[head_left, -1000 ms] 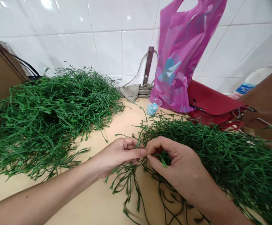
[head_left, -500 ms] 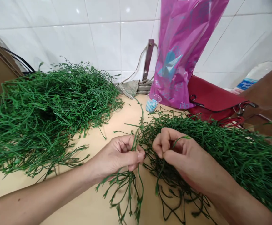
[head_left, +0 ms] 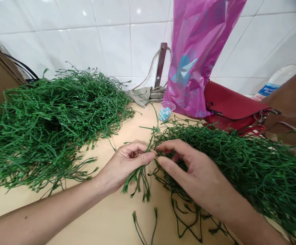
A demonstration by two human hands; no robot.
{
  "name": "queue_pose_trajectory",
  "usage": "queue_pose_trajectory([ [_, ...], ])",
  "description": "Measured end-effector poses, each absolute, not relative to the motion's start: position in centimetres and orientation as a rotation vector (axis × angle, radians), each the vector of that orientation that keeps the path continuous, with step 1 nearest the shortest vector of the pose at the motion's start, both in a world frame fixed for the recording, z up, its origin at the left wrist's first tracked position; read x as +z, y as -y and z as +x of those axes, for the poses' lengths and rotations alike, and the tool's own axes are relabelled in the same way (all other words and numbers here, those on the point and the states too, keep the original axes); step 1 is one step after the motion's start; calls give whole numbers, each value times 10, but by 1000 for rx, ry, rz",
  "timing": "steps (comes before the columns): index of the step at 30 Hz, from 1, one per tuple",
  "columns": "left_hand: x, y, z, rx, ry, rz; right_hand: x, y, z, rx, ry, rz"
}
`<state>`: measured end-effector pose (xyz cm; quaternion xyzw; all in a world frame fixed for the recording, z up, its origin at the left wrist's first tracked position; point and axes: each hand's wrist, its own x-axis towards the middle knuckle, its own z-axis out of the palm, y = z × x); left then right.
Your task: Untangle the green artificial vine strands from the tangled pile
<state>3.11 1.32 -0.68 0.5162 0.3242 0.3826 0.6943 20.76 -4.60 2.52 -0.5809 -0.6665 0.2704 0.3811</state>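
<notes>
My left hand (head_left: 135, 158) pinches a green artificial plant stem (head_left: 151, 141) between thumb and fingers. The stem's upper part rises towards the wall, and its tuft of thin forked sprigs (head_left: 139, 182) hangs below my fingers. Close by on the right is my right hand (head_left: 186, 166), its thumb and forefinger a little apart at my left fingertips. No stem shows clearly between them. Two loose sprig tips (head_left: 155, 212) reach up from the bottom edge of the view. A large heap of green sprigs (head_left: 234, 156) lies behind and right of my right hand.
Another big heap of green sprigs (head_left: 61, 105) covers the table's left side. At the back stand a small clear cup (head_left: 165, 111) with blue-and-white pieces, a purple plastic bag (head_left: 194, 61) and a red handbag (head_left: 232, 105). A grey cloth (head_left: 144, 95) lies by a metal bracket (head_left: 160, 64).
My right hand has moved left to my left fingertips and loosened its pinch; the sprig it held no longer shows there. The hanging tuft sits higher, and two sprig tips show at the bottom.
</notes>
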Motion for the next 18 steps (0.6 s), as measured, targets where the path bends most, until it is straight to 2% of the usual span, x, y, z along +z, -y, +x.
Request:
queue_pose_trajectory([
  [4, -11, -10, 32, 904, -675, 1181, 15, 47, 192, 1226, 1522, -1320],
  [8, -15, -13, 30, 833, -636, 1148, 13, 46, 194, 1438, 1314, -1175],
  [12, -12, -14, 32, 696, -547, 1062, 17, 48, 196, 1418, 1352, -1299],
  [18, -6, -12, 33, 586, -538, 834, 22, 49, 192, 1072, 1832, -1327],
])
